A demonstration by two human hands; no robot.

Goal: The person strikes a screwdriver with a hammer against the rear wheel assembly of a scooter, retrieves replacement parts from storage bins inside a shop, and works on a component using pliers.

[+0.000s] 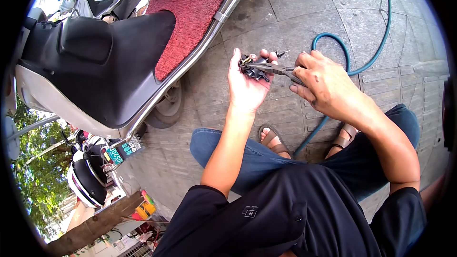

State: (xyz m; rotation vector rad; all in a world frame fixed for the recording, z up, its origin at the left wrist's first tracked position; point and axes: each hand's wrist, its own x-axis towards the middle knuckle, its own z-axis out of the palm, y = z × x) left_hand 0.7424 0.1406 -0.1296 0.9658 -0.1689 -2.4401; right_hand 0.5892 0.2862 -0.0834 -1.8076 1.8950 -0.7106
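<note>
My left hand [247, 88] is turned palm up, its fingers curled round a small black part with brass-coloured bits [257, 73]. What kind of part it is I cannot make out. A thin dark piece with a pointed tip [283, 54] sticks out beyond the fingertips. In my right hand [323, 80] is a pair of long-nose pliers [271, 68], the fingers wrapped round the handles. The jaws reach left over the palm and meet the black part; whether they grip a piece of it is too small to tell.
A scooter with a black seat [85, 52] and red footmat [195, 9] stands close on the left. A green hose [349, 52] loops across the paving [304, 19] and runs between my sandalled feet. A wooden beam [95, 223] and another scooter [85, 178] are at lower left.
</note>
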